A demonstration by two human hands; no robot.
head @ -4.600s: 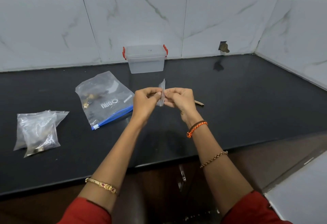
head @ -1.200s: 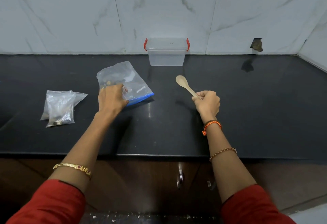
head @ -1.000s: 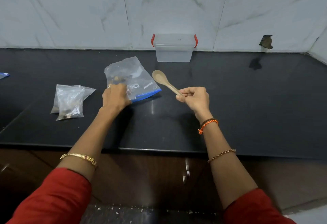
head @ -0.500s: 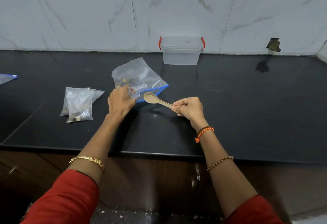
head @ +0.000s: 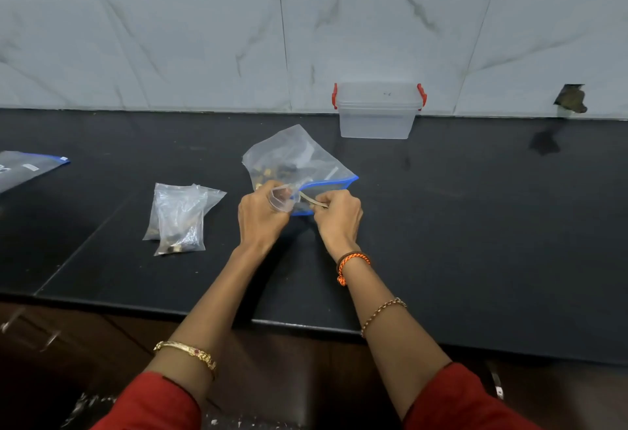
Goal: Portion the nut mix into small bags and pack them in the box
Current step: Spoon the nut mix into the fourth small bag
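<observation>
A large clear zip bag (head: 295, 161) with a blue seal lies on the black counter (head: 475, 225), nut mix showing inside it. My left hand (head: 260, 215) grips a small clear bag (head: 281, 197) at the big bag's mouth. My right hand (head: 338, 214) pinches the handle of a wooden spoon (head: 312, 201), whose bowl reaches into the big bag's opening. The clear plastic box (head: 377, 112) with red latches stands shut against the wall. Two small bags (head: 178, 217) with nuts in them lie to the left.
Another clear bag with a blue seal (head: 27, 168) lies at the far left of the counter. A tiled wall runs behind the counter, with a broken hole (head: 571, 98) at the right. Drawers sit below the counter edge.
My right hand has swung the spoon from the open counter leftward into the big bag's mouth. My left hand has stayed at the bag, holding the small bag.
</observation>
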